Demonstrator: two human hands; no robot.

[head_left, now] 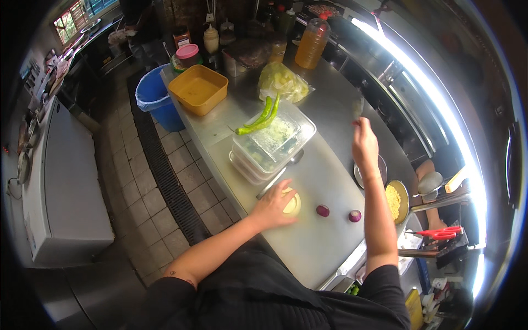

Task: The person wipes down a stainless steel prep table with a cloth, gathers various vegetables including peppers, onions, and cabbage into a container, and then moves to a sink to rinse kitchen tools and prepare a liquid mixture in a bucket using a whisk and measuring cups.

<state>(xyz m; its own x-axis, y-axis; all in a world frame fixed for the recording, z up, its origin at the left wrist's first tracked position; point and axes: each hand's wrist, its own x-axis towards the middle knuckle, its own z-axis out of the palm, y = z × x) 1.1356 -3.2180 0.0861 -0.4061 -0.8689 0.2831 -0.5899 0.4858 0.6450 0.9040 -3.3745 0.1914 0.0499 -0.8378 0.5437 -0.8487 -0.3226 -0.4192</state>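
My left hand [273,207] curves around a small round pale cream dish [292,203] on the whitish work board [324,247], fingers touching its rim. Above the counter on the right, my right hand [364,144] is closed around a utensil with a short, blurred greyish end [358,107]; its exact kind is unclear. Two purple onion pieces, one [323,210] nearer the dish and another [355,216] by my right forearm, lie on the board. Beyond my left hand sit stacked clear plastic containers [275,140], topped by long green chillies [261,118].
A tan tub [198,91], a bag of yellow-green food [283,82] and an oil jug [313,44] stand farther back. At right are a pan of yellow shreds [400,202], red scissors [440,234] and another person's arm [426,170]. A blue bin [159,99] stands left.
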